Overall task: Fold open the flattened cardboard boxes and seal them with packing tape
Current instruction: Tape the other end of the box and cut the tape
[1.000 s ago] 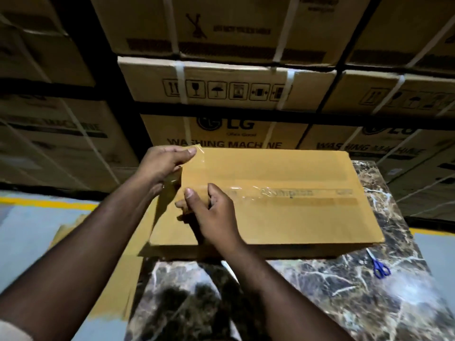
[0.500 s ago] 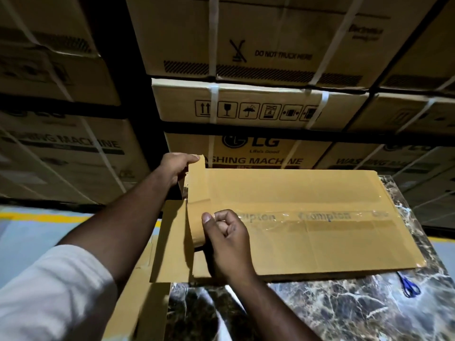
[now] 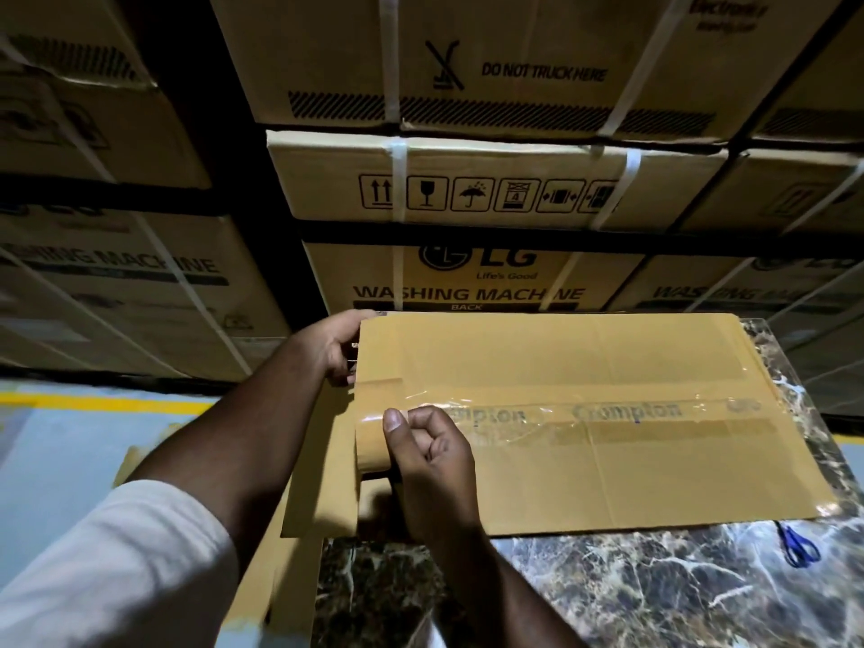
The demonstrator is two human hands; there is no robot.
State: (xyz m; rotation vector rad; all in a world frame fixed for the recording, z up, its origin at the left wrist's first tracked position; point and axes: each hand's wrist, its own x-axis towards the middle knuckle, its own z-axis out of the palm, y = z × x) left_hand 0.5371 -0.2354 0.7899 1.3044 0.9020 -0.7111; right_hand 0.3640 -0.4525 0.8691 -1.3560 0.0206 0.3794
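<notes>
Box (image 3: 608, 367) seam taped lengthwise; right hand (image 3: 430, 465) pinches the tape end (image 3: 371, 441), left hand (image 3: 336, 348) grips the box edge; end wrap remains.

The room is dim; light falls from above onto the cardboard box (image 3: 584, 413), where clear tape (image 3: 608, 411) throws soft glare. The left side sinks into shadow. The wide lens bends the stacked cartons (image 3: 467, 180) at the edges, and the near sleeve (image 3: 117, 568) blurs.
</notes>
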